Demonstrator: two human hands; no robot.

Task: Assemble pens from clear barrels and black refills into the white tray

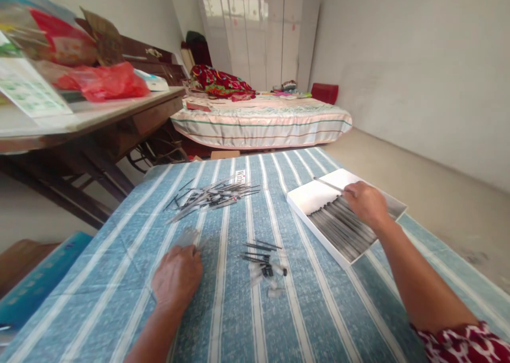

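White shallow box, far right of surface, half filled w/ grey pen refills laid side by side. Right hand rests on refill row at box's far end, fingers curled down onto them; one thin refill sticks out from fingertips over bare white floor of box, seemingly pinched, grip itself hidden by knuckles. Left hand lies palm-down on striped blue cloth, nearly flat, fingertips at a small clear plastic piece; can't tell if held or just touched.

Betw. hands: small cluster of thin dark refills and clear caps, loose. Farther back, bigger scattered pile of refills, fanned out.

Risks, as judged: box sits near surface's right edge, so forearm weight or a nudge could tip it, spilling the row. Loose refills are round and could roll on cloth if cloth tugged. Clear caps hard to see against stripes; easy to brush away w/ left wrist. Protruding refill could go in crooked, skewing the neat row.
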